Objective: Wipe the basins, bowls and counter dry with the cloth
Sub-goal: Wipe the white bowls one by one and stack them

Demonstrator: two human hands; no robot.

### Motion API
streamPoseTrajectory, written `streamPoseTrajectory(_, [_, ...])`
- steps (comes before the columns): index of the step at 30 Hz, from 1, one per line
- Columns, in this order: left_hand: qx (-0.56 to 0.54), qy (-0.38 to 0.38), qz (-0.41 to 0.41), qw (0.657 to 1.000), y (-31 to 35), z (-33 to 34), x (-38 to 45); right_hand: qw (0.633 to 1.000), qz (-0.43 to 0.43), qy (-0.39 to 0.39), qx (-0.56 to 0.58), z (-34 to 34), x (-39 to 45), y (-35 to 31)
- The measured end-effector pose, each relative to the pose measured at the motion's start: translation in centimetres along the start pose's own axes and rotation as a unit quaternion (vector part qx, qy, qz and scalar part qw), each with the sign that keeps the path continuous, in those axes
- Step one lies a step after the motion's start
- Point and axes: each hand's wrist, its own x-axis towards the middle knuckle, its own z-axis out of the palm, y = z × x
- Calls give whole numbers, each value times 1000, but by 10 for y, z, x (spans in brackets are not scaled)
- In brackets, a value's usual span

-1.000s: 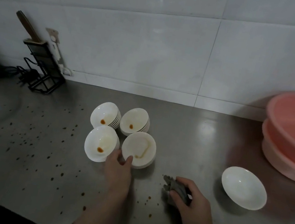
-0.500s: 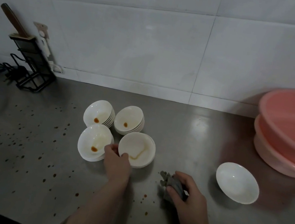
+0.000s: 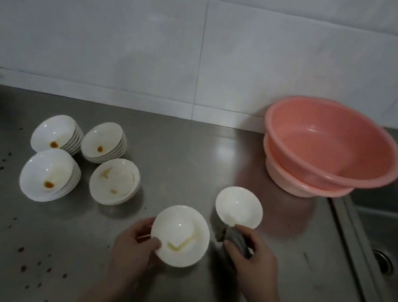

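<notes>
**White bowl in the left hand, grey cloth in the right**

White and glossy, the held bowl (image 3: 180, 236) is tilted toward the camera, its inside streaked with a thin yellowish line of liquid. The left hand (image 3: 135, 245) grips it by the rim, thumb over the near left edge and fingers behind. Just right of this bowl, the right hand (image 3: 252, 260) is closed around a crumpled grey cloth (image 3: 236, 238), which sticks out past the fingers.

Right behind the cloth, a single white bowl (image 3: 239, 206) sits on the steel counter (image 3: 187, 149) and looks clean inside. Left of the held bowl stand four stacks of bowls (image 3: 81, 157) in a tight square; three top bowls show a brown spot, and the nearest one shows pale smears. Brown droplets (image 3: 18, 249) speckle the counter further left. Beyond the single bowl, two pink basins (image 3: 330, 149) are nested against the tiled wall, and past them lies a steel sink (image 3: 389, 235).
</notes>
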Motion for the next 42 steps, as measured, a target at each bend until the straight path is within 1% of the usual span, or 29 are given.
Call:
streamPoseTrajectory(3, [15, -24, -13, 1000, -21, 25, -25, 999, 29, 17, -13, -32, -3, 24])
streamPoseTrajectory(6, [-6, -52, -41, 998, -35, 45, -44, 999, 28, -1, -24, -48, -5, 32])
streamPoseTrajectory(8, [-2, -49, -41, 998, -43, 51, -49, 999, -10, -27, -31, -48, -7, 31])
streamPoseTrajectory(11, [71, -41, 25, 996, -53, 53, -52, 986, -109, -107, -74, -35, -13, 29])
streamPoseTrajectory(13, [129, -47, 62, 989, -53, 52, -53, 961, -185, -143, -148, -26, -17, 31])
streamPoseTrajectory(16, [178, -52, 59, 981, -52, 53, -51, 897, -317, -117, -285, -18, -17, 38])
streamPoseTrajectory(17, [176, -55, 45, 982, -51, 53, -51, 879, -340, -111, -315, -16, -16, 40])
streamPoseTrajectory(19, [171, -52, 27, 983, -49, 54, -52, 855, -366, -98, -354, -11, -15, 42])
streamPoseTrajectory(20, [174, -47, 28, 983, -51, 54, -52, 852, -366, -93, -364, -7, -14, 41])
streamPoseTrajectory(21, [180, -44, 34, 982, -52, 55, -52, 855, -354, -96, -366, -2, -14, 39])
streamPoseTrajectory(23, [194, -38, 51, 979, -51, 59, -56, 870, -308, -118, -367, 12, -16, 28])
streamPoseTrajectory(24, [207, -32, 59, 976, -49, 62, -58, 879, -282, -115, -367, 18, -18, 23])
streamPoseTrajectory(25, [224, -22, 68, 972, -46, 64, -60, 893, -247, -135, -352, 22, -22, 21])
streamPoseTrajectory(26, [234, -12, 72, 970, -45, 66, -61, 906, -209, -179, -323, 25, -27, 19])
streamPoseTrajectory(27, [231, -2, 67, 971, -43, 65, -61, 907, -186, -229, -300, 24, -30, 16])
streamPoseTrajectory(28, [225, 4, 60, 972, -40, 65, -61, 894, -190, -274, -298, 19, -30, 15])
streamPoseTrajectory(29, [222, 8, 52, 974, -38, 63, -59, 872, -217, -310, -311, 12, -26, 14])
streamPoseTrajectory(30, [224, 5, 55, 973, -39, 62, -56, 845, -247, -339, -332, 3, -18, 12])
streamPoseTrajectory(31, [240, 4, 61, 969, -39, 61, -55, 809, -285, -363, -364, -5, -9, 12])
streamPoseTrajectory(32, [253, 8, 65, 965, -39, 61, -55, 781, -324, -369, -387, -12, 0, 10])
streamPoseTrajectory(33, [260, 13, 67, 963, -38, 61, -56, 758, -368, -353, -407, -16, 8, 10])
streamPoseTrajectory(34, [257, 11, 67, 964, -37, 61, -57, 743, -410, -314, -426, -18, 15, 12])
streamPoseTrajectory(36, [256, 3, 65, 964, -38, 60, -56, 745, -437, -259, -433, -12, 19, 19])
streamPoseTrajectory(38, [270, 0, 65, 961, -39, 60, -58, 767, -448, -218, -404, 1, 14, 25])
streamPoseTrajectory(39, [272, 1, 68, 960, -41, 60, -58, 785, -433, -211, -390, 9, 10, 26])
streamPoseTrajectory(42, [265, 8, 78, 961, -42, 61, -58, 836, -351, -216, -363, 22, -3, 23])
